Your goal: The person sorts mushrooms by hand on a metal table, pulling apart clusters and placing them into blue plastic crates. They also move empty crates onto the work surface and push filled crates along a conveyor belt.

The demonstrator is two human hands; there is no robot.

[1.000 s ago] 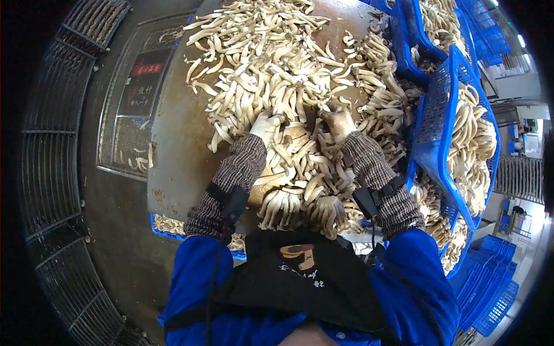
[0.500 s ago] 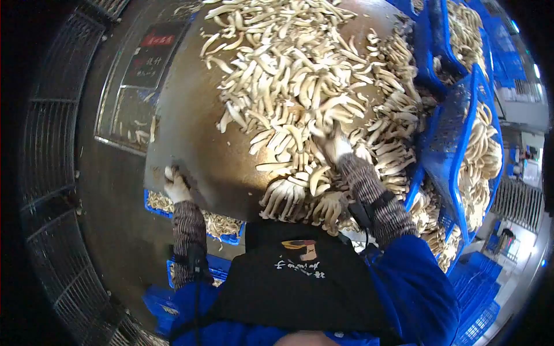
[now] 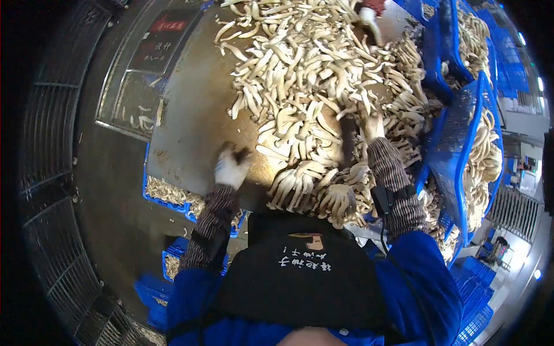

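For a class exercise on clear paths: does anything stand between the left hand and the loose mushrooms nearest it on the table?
Nothing visible does. Only a stretch of stained tabletop lies between the left hand and the nearest loose mushrooms, to its right.

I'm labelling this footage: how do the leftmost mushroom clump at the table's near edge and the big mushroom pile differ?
Arrangement: the mushroom clump fans out as one tight bunch; the mushroom pile is loose pieces pointing every way.
Extent: the clump covers a small patch, while the pile spreads widely.
Both are pale, slender mushrooms on the metal table.
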